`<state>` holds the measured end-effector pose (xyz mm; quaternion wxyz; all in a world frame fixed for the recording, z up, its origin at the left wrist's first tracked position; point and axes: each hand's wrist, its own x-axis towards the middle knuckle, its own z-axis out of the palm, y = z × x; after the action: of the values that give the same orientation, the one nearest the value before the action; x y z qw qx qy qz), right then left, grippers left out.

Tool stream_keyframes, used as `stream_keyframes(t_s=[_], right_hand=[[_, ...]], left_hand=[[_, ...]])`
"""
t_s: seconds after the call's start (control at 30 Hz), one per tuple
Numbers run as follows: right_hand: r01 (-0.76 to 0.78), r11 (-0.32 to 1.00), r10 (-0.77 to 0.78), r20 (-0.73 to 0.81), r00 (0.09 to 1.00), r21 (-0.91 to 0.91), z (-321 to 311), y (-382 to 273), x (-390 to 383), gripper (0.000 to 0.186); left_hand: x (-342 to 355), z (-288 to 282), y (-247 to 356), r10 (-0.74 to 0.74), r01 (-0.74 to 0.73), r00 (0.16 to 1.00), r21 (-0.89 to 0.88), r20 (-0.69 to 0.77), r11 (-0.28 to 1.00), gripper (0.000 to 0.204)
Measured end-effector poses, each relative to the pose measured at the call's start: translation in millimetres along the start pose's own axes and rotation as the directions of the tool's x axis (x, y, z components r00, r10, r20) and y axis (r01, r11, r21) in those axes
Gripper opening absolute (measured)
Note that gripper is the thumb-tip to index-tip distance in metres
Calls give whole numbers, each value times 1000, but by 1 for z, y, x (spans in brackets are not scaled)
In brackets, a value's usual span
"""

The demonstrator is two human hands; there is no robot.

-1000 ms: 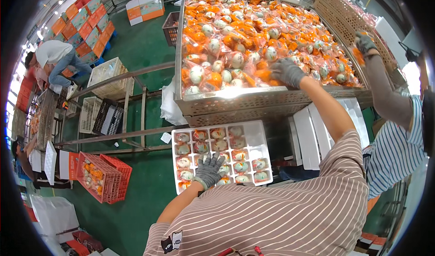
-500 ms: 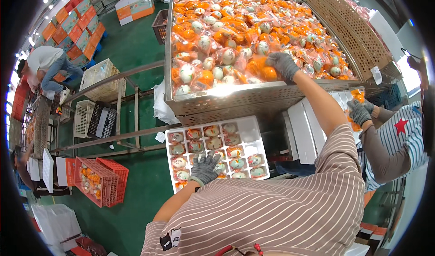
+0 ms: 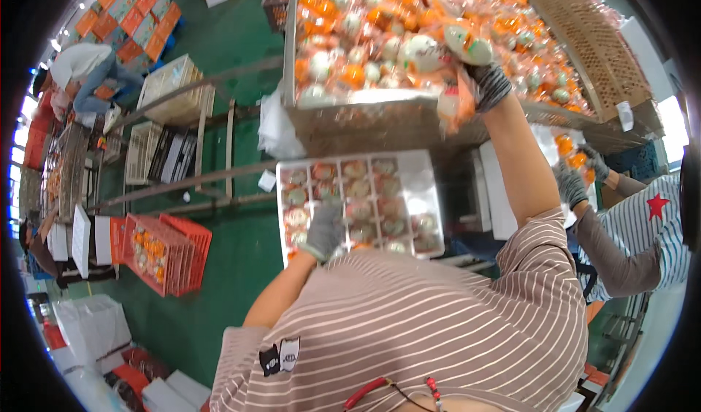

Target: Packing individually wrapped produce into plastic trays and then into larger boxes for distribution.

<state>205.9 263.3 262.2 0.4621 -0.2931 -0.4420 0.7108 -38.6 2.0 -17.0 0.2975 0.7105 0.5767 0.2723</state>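
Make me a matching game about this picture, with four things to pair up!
1. Grey-gloved right hand
2. Grey-gloved left hand
3. Red five-pointed star
4. Pinkish-red slatted plastic crate

A. On a blue-and-white striped shirt
B. Holding at least one pale egg-shaped pack in clear plastic
C. Has orange and white round things inside
D. Over a white plastic tray with square compartments

Pairs: 1-B, 2-D, 3-A, 4-C

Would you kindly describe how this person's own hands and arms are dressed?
The left hand wears a grey glove with a paler cuff; the right hand wears a dark grey striped glove. The forearms are bare below short brownish sleeves with thin pale stripes.
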Motion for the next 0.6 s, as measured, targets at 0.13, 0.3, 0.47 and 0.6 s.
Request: stream_keyframes(t_s=[0.13,0.3,0.47,0.6], right_hand=[[-391,920,365,422,830,-29,32,138,-61,48],[-618,783,616,61,786,69,-23,314,-108,41],[-534,781,504,-178,845,-323,-15,352,-121,36],[-480,715,377,-298,877,-509,-14,305,-114,36]], left_hand=[[2,-32,1,-487,377,852,-871,193,314,49],[12,-61,51,-306,576,715,-778,629,-251,57],[-7,-43,27,-486,633,706,-767,516,106,57],[-21,-40,12,-590,531,746,-810,309,248,56]])
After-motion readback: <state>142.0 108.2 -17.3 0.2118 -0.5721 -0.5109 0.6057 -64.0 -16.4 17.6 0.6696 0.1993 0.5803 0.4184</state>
